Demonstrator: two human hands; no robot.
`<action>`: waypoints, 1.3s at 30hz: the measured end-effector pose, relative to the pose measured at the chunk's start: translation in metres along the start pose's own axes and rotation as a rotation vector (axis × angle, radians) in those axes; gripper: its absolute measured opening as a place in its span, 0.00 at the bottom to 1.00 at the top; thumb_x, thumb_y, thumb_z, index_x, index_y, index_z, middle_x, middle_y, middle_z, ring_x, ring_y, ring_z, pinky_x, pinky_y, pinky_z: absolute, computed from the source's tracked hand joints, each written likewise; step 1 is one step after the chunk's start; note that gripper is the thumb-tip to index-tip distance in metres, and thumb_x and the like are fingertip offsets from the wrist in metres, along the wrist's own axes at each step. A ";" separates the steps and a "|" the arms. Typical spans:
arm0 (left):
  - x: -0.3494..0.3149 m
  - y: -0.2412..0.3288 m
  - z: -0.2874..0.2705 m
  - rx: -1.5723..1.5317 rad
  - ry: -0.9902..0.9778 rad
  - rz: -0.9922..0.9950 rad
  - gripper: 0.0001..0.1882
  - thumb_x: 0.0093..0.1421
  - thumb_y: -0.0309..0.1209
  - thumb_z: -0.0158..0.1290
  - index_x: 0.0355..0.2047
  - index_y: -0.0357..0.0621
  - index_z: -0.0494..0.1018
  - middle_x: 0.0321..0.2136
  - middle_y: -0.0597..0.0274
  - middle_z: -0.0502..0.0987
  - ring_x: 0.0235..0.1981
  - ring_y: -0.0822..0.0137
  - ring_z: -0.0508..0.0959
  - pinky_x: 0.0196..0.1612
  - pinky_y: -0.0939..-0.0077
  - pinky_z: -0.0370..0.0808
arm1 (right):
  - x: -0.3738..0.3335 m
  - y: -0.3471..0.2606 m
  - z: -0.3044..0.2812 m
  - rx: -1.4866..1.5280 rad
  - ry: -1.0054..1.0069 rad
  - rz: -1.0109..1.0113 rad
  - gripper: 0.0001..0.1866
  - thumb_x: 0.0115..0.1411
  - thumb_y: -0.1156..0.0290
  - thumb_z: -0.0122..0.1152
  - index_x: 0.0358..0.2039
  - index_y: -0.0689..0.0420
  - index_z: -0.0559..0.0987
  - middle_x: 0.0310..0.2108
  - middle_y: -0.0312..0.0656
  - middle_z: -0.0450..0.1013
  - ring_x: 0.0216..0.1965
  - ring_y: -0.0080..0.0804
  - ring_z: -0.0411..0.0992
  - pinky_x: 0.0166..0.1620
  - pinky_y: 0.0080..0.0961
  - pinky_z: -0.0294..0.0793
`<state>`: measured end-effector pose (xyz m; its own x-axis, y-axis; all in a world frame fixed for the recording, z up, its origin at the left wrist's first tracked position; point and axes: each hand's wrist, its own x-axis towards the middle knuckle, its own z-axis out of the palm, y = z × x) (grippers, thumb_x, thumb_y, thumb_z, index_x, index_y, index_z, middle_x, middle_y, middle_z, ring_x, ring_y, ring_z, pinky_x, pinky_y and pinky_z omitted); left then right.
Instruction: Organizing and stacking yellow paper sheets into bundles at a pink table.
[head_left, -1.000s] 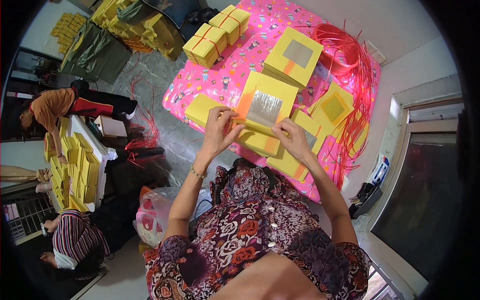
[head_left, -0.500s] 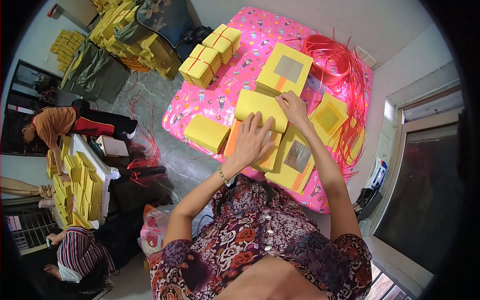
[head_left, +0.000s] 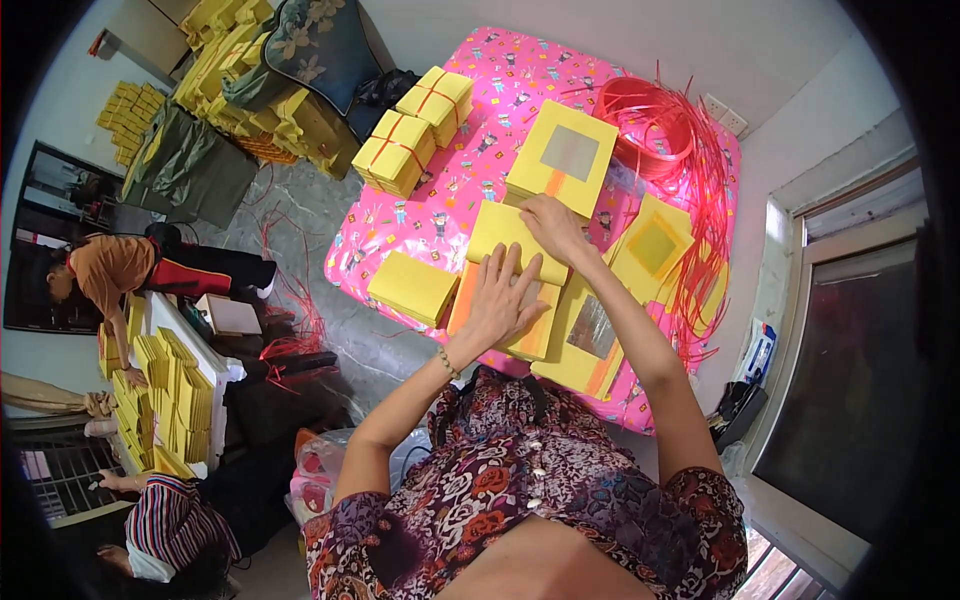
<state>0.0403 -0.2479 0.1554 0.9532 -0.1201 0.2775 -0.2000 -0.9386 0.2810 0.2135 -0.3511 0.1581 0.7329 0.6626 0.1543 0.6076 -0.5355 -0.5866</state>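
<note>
A yellow paper bag with an orange band lies on a stack of similar bags at the table's near edge, its far part folded over toward me. My left hand is spread flat on it, fingertips at the folded part. My right hand is closed at the far right of the fold, fingers curled onto the paper; the fingertips are partly hidden. A folded yellow stack sits to the left. Beyond my right hand stands a stack of windowed yellow bags. More windowed bags lie under my right forearm.
The table has a pink patterned cover. Two tied yellow bundles stand at its far left. Red strapping hangs around a red basin at the right. Two people work at a white table on the left.
My right hand has shifted left along the fold, its fingers more curled. The left hand stays on the paper. The whole view has tilted slightly.
</note>
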 end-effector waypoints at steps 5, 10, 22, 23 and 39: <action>-0.002 -0.002 -0.001 0.044 -0.029 -0.013 0.41 0.60 0.58 0.49 0.67 0.46 0.57 0.63 0.42 0.60 0.64 0.37 0.56 0.65 0.41 0.52 | 0.001 0.001 0.006 0.039 -0.003 0.015 0.14 0.63 0.66 0.55 0.41 0.63 0.81 0.38 0.51 0.76 0.44 0.49 0.74 0.49 0.41 0.72; -0.004 -0.001 -0.011 0.004 -0.048 -0.080 0.45 0.60 0.60 0.48 0.67 0.38 0.56 0.66 0.47 0.59 0.65 0.37 0.55 0.66 0.40 0.48 | 0.000 0.001 0.007 0.036 -0.017 0.039 0.14 0.64 0.66 0.55 0.41 0.62 0.80 0.39 0.51 0.76 0.45 0.49 0.74 0.49 0.41 0.72; -0.006 -0.008 -0.013 -0.060 -0.042 -0.051 0.44 0.58 0.57 0.53 0.68 0.44 0.57 0.62 0.34 0.58 0.64 0.35 0.56 0.65 0.41 0.53 | -0.006 -0.007 0.015 -0.047 0.111 0.019 0.12 0.61 0.66 0.59 0.40 0.60 0.80 0.38 0.48 0.74 0.45 0.48 0.72 0.49 0.41 0.71; -0.006 -0.008 -0.013 -0.063 -0.044 -0.044 0.44 0.58 0.57 0.53 0.68 0.44 0.57 0.62 0.34 0.58 0.64 0.35 0.56 0.65 0.41 0.53 | -0.005 -0.008 0.018 -0.083 0.119 0.019 0.12 0.61 0.66 0.59 0.40 0.60 0.80 0.38 0.48 0.74 0.45 0.47 0.72 0.49 0.41 0.71; -0.012 -0.004 -0.010 -0.033 -0.035 -0.053 0.41 0.60 0.57 0.51 0.67 0.49 0.58 0.61 0.32 0.57 0.64 0.33 0.55 0.65 0.41 0.53 | -0.006 -0.007 0.026 -0.103 0.166 -0.039 0.11 0.60 0.68 0.60 0.41 0.58 0.79 0.38 0.46 0.73 0.44 0.45 0.71 0.48 0.40 0.71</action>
<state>0.0275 -0.2400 0.1603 0.9699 -0.0818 0.2294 -0.1555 -0.9330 0.3247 0.1974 -0.3377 0.1409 0.7434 0.5929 0.3097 0.6585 -0.5672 -0.4947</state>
